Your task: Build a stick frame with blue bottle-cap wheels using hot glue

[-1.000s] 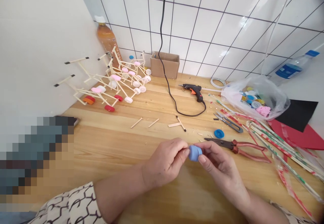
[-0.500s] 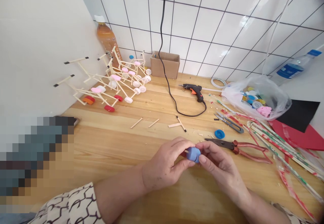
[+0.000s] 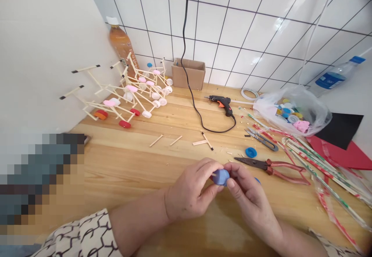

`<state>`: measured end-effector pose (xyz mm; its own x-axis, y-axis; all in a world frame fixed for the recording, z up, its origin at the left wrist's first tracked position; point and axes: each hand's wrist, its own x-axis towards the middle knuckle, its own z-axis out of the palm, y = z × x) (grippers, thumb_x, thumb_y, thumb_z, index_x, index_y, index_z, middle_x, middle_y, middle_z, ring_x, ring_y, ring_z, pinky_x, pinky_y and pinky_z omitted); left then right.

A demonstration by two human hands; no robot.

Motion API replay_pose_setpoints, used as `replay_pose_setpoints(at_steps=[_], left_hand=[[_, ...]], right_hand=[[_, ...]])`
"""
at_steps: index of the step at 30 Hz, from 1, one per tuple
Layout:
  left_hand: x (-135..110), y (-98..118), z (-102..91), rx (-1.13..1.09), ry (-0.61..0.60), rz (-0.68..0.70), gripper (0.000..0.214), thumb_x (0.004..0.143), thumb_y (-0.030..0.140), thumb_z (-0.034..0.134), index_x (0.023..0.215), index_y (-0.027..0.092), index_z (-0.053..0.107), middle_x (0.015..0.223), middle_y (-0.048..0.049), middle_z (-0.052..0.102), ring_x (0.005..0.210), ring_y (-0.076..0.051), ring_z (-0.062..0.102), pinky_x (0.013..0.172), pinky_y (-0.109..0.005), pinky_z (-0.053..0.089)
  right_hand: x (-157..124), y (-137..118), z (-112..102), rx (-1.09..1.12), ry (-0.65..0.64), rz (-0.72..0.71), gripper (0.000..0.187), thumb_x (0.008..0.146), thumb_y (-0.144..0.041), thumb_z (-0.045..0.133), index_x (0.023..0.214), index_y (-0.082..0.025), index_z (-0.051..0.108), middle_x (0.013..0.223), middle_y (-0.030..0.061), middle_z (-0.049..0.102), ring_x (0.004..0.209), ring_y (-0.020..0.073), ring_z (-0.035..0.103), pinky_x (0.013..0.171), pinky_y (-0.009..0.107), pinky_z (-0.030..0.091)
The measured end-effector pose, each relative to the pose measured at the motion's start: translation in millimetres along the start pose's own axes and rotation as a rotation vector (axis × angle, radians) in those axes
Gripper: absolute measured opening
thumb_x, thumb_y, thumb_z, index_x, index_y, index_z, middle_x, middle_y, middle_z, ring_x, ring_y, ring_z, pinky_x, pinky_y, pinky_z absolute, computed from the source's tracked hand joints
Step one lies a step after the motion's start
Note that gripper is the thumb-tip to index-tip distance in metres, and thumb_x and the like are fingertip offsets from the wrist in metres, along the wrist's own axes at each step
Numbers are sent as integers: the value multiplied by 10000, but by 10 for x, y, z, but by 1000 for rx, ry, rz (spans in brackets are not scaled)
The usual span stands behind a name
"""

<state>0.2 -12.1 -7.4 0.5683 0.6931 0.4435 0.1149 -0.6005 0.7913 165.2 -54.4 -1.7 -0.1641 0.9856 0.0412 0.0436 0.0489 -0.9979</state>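
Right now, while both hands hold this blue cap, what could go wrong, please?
The blue bottle cap, pinched between the left hand and the right hand, might slip and roll away across the table. The right hand could also bump the pointed tips of the red-handled pliers lying close beside it.

A honey-toned wooden counter (image 3: 122, 164) runs to a white tiled wall. Toward the wall stand stick-built wheeled models (image 3: 130, 94) and a cardboard box (image 3: 188, 74). Nearer lie loose craft sticks (image 3: 165, 140), a black glue gun (image 3: 221, 104), a blue bottle cap (image 3: 250, 152), red-handled pliers (image 3: 269, 166), and a plastic bag of caps (image 3: 290, 109).
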Motion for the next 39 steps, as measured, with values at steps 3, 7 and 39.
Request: replay_pose_setpoints(at_steps=[3,7,39], left_hand=[[-1,-1,4,15,36,-13,283,825,185,569,1091,149,479,988,-94,598,903,-180,568,812,-317,491],[-12,1,0,25,45,-38,272,830,183,562,1093,150,497,971,-87,619,873,-173,589,782,-306,502],[83,3,-20,-594,-155,-477,289,855,333,550,1058,130,571,890,-47,642,830,-154,608,752,-270,485]], right_hand=[[14,8,-10,17,-11,17,185,905,-243,502,1085,-281,516,977,1,650,928,102,615,837,201,500],[35,-45,-42,-14,-60,56,193,899,-284,501,1085,-239,530,992,48,667,944,153,628,838,274,519],[81,26,-230,-700,-61,-446,383,839,-175,556,1208,-260,501,1039,92,591,994,230,581,815,363,509]])
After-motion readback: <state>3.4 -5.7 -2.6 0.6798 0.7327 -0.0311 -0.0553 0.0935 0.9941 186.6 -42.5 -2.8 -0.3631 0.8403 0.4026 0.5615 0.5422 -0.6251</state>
